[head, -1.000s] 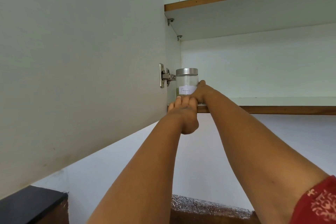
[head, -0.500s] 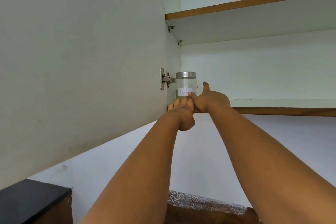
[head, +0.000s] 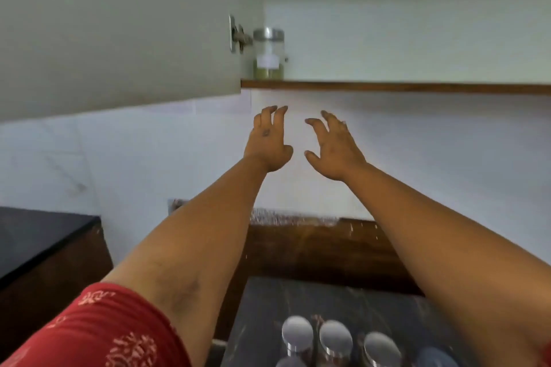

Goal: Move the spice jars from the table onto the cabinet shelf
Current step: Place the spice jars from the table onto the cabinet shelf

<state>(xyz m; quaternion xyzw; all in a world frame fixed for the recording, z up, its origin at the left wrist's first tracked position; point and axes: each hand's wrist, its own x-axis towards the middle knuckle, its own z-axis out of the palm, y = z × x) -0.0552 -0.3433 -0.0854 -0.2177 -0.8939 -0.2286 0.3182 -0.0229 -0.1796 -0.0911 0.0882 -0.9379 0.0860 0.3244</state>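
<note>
One spice jar (head: pixel 268 53) stands on the cabinet shelf (head: pixel 387 87), at its left end beside the door hinge (head: pixel 237 37). Below the shelf, the left hand (head: pixel 268 140) and right hand (head: pixel 335 149) hang empty, fingers apart and loosely curled. Three lidded jars (head: pixel 335 338) are plain on the tabletop (head: pixel 268 301) far below the shelf; more are blurred at the edge.

– Where's the room on the shelf (head: pixel 387 87)?
– My grips hang below its edge. One jar (head: pixel 268 53) fills the left corner by the open door (head: pixel 119 27); rightward the shelf lies bare.
– And the worktop (head: pixel 343 304)?
– Lidded jars (head: pixel 335 337) crowd its near edge.
</note>
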